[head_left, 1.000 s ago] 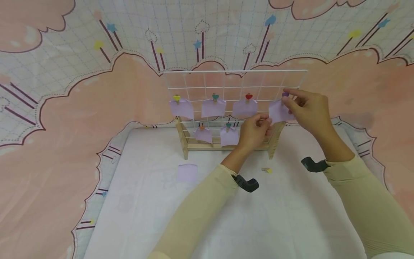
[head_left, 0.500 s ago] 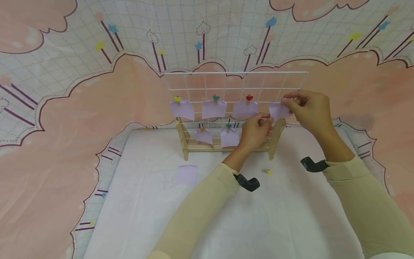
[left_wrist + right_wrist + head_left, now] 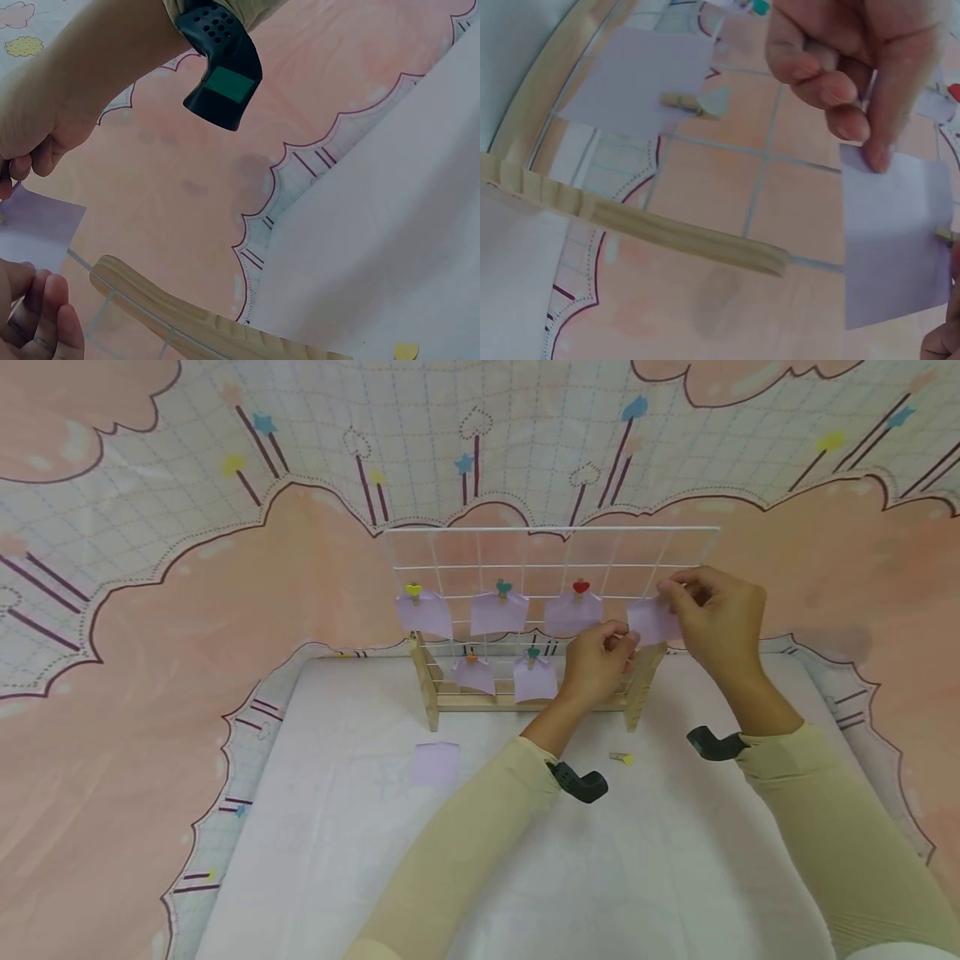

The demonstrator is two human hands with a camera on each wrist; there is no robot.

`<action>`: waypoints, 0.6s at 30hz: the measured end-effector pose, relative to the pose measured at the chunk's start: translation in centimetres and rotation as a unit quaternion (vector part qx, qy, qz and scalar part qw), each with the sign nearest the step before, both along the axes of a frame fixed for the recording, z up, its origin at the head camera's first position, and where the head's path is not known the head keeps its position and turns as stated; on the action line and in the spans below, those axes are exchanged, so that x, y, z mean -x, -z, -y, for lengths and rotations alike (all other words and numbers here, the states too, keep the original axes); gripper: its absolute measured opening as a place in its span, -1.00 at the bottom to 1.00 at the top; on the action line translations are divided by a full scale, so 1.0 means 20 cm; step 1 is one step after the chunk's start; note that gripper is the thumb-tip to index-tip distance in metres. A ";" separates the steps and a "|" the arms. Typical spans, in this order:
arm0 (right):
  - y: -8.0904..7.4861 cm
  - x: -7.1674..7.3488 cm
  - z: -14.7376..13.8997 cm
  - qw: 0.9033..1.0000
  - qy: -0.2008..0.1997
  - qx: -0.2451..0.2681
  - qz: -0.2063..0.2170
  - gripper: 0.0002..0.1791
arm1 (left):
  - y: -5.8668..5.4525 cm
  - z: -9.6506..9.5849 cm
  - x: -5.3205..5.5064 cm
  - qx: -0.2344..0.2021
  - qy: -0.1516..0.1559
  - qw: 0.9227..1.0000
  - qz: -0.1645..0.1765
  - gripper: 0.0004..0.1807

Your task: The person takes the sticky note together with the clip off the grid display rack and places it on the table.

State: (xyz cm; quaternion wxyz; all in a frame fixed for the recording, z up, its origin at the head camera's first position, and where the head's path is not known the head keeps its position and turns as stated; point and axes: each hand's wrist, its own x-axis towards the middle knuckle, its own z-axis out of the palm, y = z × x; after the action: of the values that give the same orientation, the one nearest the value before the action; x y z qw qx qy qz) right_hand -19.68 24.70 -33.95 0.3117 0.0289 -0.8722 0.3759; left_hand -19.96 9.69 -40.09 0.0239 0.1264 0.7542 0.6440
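Observation:
A white wire grid (image 3: pixel 551 530) stands in a wooden base (image 3: pixel 525 702), with purple paper notes clipped to it in two rows. At the right end of the upper row, my right hand (image 3: pixel 722 614) pinches a small wooden clothespin (image 3: pixel 945 235) at the edge of a purple note (image 3: pixel 654 621); its fingers mostly hide the clothespin in the head view. With thumb and fingertips, my left hand (image 3: pixel 596 664) pinches the lower left corner of that same note. The right wrist view shows this note hanging flat between both hands.
A loose purple note (image 3: pixel 436 764) lies on the white table (image 3: pixel 337 860) left of my left forearm. Right of that forearm lies a clothespin with a yellow head (image 3: pixel 622 759). Other clipped notes, including one under a red heart clothespin (image 3: pixel 581 587), hang close to my left hand.
The clothespin's purple head, visible between my right fingers a second ago, is now hidden behind them. My right forearm has shifted slightly left; my left hand keeps its hold on the note.

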 end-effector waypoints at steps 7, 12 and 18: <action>0.03 0.00 0.01 0.998 0.003 0.016 -0.053 -0.73 | 0.01 0.01 0.00 0.007 -0.003 1.000 -0.002 -0.83; 0.03 0.00 0.00 0.996 0.006 0.041 -0.076 -0.78 | 0.02 0.01 -0.01 0.000 -0.005 1.000 0.006 -0.81; -0.01 -0.06 0.04 0.992 -0.019 0.096 -0.075 -0.84 | 0.04 0.03 -0.03 0.013 -0.009 1.000 -0.002 -0.84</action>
State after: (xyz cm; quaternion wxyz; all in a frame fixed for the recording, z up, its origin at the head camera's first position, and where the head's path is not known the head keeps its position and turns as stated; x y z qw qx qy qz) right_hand -18.42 23.98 -33.75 0.3701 0.0434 -0.8058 0.4602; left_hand -19.43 9.11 -40.82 0.0188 0.1206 0.7634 0.6343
